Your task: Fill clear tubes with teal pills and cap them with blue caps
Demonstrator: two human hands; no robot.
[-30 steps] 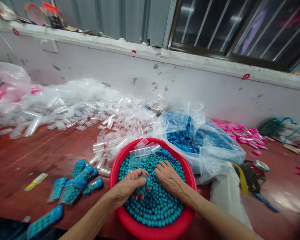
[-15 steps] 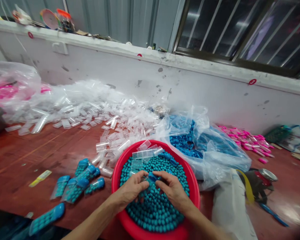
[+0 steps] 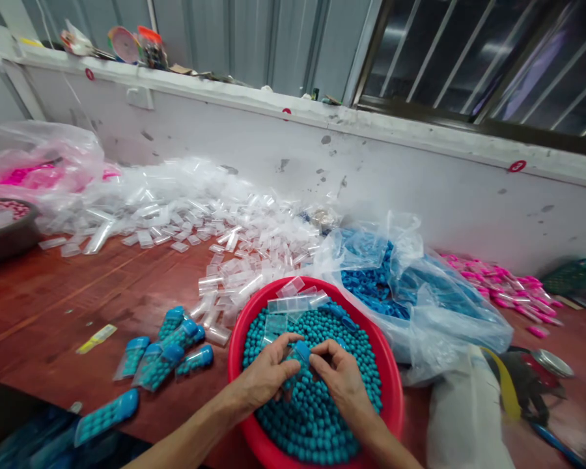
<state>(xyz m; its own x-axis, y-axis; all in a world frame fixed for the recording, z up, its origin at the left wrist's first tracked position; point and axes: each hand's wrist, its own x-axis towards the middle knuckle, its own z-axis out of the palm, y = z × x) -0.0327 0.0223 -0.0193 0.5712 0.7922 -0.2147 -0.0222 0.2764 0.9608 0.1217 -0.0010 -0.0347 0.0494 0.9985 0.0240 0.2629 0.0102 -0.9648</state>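
My left hand [image 3: 269, 371] is closed around a small clear plastic container with teal beads, partly hidden by the fingers. A blue cap [image 3: 301, 350] sits at the container's upper end. From the other side my right hand [image 3: 340, 378] pinches at the cap's edge with thumb and forefinger. Both hands are above a red basin [image 3: 394, 391] full of round teal beads [image 3: 317, 426]. Clear empty containers [image 3: 290, 304] lie on the beads at the basin's far side, and a few loose blue caps [image 3: 344, 317] rest near them.
Left of the basin lie several filled, blue-capped containers [image 3: 159, 368]. Clear containers [image 3: 185, 202] are heaped along the wall. Behind the basin is a plastic bag of blue caps [image 3: 371, 286]; pink pieces [image 3: 505, 286] lie farther right. A white bag [image 3: 466, 417] stands at the right.
The blue cap, earlier between my two hands, now shows upright on the container's end. My right fingers have shifted to its edge. The whole view has swung slightly left.
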